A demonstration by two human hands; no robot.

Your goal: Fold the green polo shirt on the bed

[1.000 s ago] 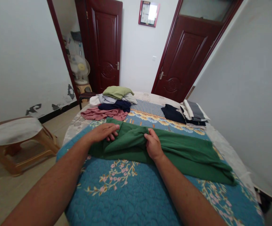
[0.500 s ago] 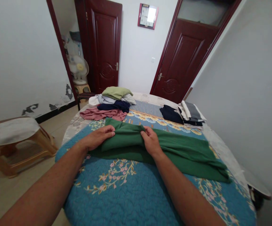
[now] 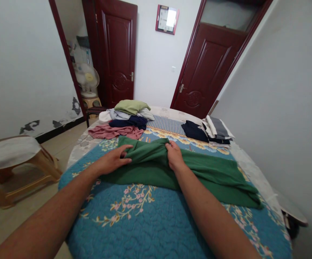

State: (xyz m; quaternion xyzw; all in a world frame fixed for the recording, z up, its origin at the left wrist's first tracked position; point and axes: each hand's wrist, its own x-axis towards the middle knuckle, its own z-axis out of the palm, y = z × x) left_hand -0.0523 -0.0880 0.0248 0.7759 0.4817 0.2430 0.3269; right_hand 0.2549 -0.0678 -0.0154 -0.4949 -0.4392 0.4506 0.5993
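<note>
Gripping the green cloth (image 3: 207,176) at its fold, the right hand (image 3: 174,156) bunches it up, while the open left hand (image 3: 113,160) lies against it on a blue quilt (image 3: 145,237).

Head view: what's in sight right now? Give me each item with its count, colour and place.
quilted bedspread: 1, blue with floral print, on the bed
cloth garment: 1, dark green, on the bedspread between the hands
garment: 1, dusty pink, far left of the bed
folded garment: 1, pale green, on the far-left pile
folded stack: 1, grey and white, far right of the bed
doors: 2, dark red, far end of the room
electric fan: 1, white, beyond the left door frame
left hand: 1, on the garment's near fold
right hand: 1, gathering the garment
</note>
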